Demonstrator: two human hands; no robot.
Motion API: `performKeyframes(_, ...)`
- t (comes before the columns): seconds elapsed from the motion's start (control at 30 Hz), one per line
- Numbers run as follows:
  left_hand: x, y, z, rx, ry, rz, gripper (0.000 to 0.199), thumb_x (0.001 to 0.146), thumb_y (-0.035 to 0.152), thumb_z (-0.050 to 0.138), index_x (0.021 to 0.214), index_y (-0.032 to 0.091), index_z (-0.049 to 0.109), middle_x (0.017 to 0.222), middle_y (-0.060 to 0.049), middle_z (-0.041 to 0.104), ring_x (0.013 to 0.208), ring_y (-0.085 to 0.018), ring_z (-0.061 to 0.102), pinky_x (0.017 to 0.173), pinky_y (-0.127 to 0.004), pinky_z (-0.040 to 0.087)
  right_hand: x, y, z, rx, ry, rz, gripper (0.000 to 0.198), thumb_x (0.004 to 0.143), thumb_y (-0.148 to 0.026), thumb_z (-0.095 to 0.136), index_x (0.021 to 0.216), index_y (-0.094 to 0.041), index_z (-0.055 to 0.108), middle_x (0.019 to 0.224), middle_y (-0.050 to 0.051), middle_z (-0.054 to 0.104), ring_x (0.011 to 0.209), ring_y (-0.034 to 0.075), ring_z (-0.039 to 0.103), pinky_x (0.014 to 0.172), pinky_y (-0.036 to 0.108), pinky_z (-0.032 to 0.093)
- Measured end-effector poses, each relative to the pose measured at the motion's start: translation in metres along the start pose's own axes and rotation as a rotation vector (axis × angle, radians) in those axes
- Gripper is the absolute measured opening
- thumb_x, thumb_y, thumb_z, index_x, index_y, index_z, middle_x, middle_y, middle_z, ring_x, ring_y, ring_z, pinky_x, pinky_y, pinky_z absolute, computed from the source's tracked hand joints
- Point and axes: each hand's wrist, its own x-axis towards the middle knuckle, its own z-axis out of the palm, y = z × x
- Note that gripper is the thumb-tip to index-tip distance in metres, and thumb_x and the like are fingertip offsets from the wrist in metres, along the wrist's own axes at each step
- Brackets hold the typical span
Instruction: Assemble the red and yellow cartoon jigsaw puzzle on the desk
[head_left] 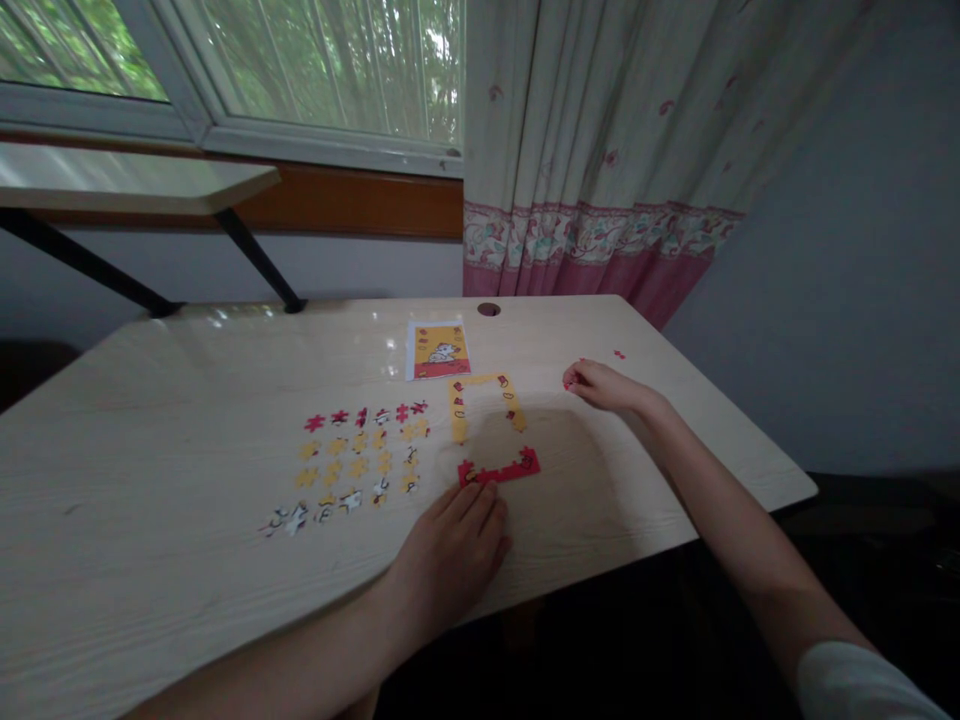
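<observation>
Loose jigsaw puzzle pieces in red, yellow and white cardboard lie sorted in rows left of the frame's centre, on the pale wood-grain table: a red row at the top, yellow rows under it, and a few white-and-dark pieces at the lower left end.

Just right of them, at the centre, sits the partly built puzzle border, a rectangle outline with yellow top and side strips and a red bottom strip, its middle open to the bare table. Above it, toward the upper centre, lies a small printed reference card showing a white animal on yellow over a red band; a round cable hole is cut in the table's far edge just behind.

The left hand rests flat on the table at lower centre, fingers spread and released, its fingertips touching or nearly touching the red bottom strip of the border. It grips nothing.

Further right, the right hand lies on the table beside the border's upper right corner, fingers curled around a small red piece at their tips. One stray red piece lies apart, near the right edge.

A floral curtain with a pink hem hangs behind at upper right.
</observation>
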Motion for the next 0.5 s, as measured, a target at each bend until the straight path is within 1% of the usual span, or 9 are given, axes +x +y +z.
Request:
performKeyframes(0.17, -0.0004, -0.0008, 0.0011, 0.005, 0.005, 0.003, 0.026, 0.089, 0.020, 0.041, 0.095, 0.010, 0.063, 0.095, -0.014, 0.069, 0.089, -0.025, 0.065, 0.078, -0.039, 0.054, -0.0020, 0.0003, 0.0001, 0.044, -0.028, 0.022, 0.013, 0.084, -0.020, 0.048, 0.087, -0.014, 0.059, 0.077, 0.006, 0.061, 0.067, 0.014, 0.052, 0.063, 0.025, 0.039)
performKeyframes(0.33, -0.0006, -0.0010, 0.0020, -0.022, -0.010, -0.010, 0.024, 0.088, 0.020, 0.043, 0.096, 0.010, 0.063, 0.096, -0.013, 0.069, 0.090, -0.025, 0.064, 0.080, -0.040, 0.053, -0.0048, 0.0011, 0.0017, 0.073, 0.001, 0.011, 0.019, 0.085, -0.023, 0.048, 0.098, -0.013, 0.057, 0.078, 0.006, 0.059, 0.066, 0.015, 0.051, 0.063, 0.026, 0.039)
performKeyframes(0.5, 0.0017, -0.0031, -0.0029, -0.054, -0.030, -0.012, 0.023, 0.089, 0.020, 0.042, 0.096, 0.011, 0.063, 0.095, -0.013, 0.069, 0.088, -0.024, 0.064, 0.079, -0.040, 0.054, -0.0067, 0.0001, 0.0022, 0.097, 0.007, 0.001, 0.015, 0.085, -0.024, 0.048, 0.090, -0.015, 0.058, 0.074, 0.004, 0.058, 0.066, 0.014, 0.050, 0.063, 0.026, 0.039)
